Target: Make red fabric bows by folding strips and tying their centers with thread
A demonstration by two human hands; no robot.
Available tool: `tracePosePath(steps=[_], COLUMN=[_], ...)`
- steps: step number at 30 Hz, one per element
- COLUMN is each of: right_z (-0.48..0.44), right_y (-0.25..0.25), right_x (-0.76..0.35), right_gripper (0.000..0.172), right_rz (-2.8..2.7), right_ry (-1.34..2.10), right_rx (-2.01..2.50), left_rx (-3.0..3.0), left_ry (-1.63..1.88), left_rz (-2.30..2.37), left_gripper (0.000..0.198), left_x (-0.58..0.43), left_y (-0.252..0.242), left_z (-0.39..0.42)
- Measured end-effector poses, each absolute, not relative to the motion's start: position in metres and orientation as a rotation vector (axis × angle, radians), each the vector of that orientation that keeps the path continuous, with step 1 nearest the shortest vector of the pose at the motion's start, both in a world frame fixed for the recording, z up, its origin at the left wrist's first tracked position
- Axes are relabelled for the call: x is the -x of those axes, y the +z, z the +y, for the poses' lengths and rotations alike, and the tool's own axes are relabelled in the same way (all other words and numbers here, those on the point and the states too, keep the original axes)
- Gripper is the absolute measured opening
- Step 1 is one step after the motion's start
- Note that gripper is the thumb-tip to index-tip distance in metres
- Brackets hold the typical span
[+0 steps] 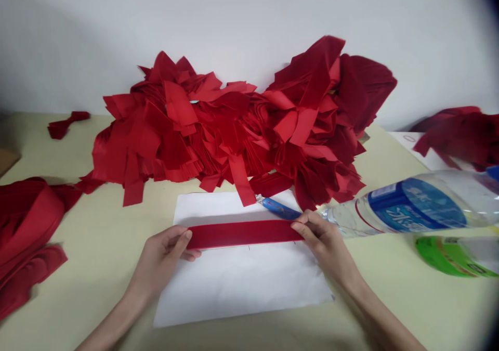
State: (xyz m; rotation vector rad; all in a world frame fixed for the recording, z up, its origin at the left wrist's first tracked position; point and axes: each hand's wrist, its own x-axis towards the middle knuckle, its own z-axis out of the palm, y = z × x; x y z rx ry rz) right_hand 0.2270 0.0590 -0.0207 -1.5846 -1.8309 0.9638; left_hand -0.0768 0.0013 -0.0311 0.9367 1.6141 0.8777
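Note:
A flat red fabric strip [244, 235] is stretched level between my two hands, over a white sheet of paper [241, 283] with small pencil-like marks. My left hand [166, 249] pinches the strip's left end between thumb and fingers. The right end is pinched by my right hand [322, 239]. Just behind the strip, close to my right fingers, lies a blue tube-shaped item [278, 208] with a pale tip; its kind is unclear and its right end is partly hidden by my hand.
A large heap of red strips [218, 132] spreads along the white wall. More red cloth [27, 226] lies at the left, and another bundle [463, 132] at the far right. A clear bottle with a blue label [417, 205] and a green-labelled container [448, 257] are on the right.

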Motion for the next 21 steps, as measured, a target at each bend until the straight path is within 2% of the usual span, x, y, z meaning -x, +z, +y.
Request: tracePosePath(steps=[4, 7, 9, 14, 16, 21], right_z=[0.058, 0.052, 0.044, 0.016, 0.008, 0.003], right_y=[-0.010, 0.003, 0.012, 0.023, 0.023, 0.025], right_x=[-0.230, -0.226, -0.215, -0.174, -0.166, -0.168], right_gripper=[0.029, 0.031, 0.030, 0.030, 0.017, 0.021], right_rz=[-2.009, -2.058, -2.044, -2.284, -2.349, -2.358], right_ry=[1.066, 0.765, 0.648, 0.840, 0.817, 0.747], right_rx=[1.696, 1.708, 1.568, 0.984, 0.900, 0.799], left_rx=[-0.978, -1.078, -1.194, -1.643, -1.731, -1.630], left_ry=[0.822, 0.771, 0.767, 0.744, 0.799, 0.797], left_rz=[1.631, 1.640, 1.646, 1.613, 1.594, 1.525], left_gripper=[0.032, 0.030, 0.030, 0.028, 0.025, 0.031], left_x=[0.082, 0.074, 0.059, 0.015, 0.005, 0.003], left_y=[-0.019, -0.003, 0.007, 0.015, 0.015, 0.024], left_z=[0.003, -0.001, -0.008, -0.034, -0.042, -0.047])
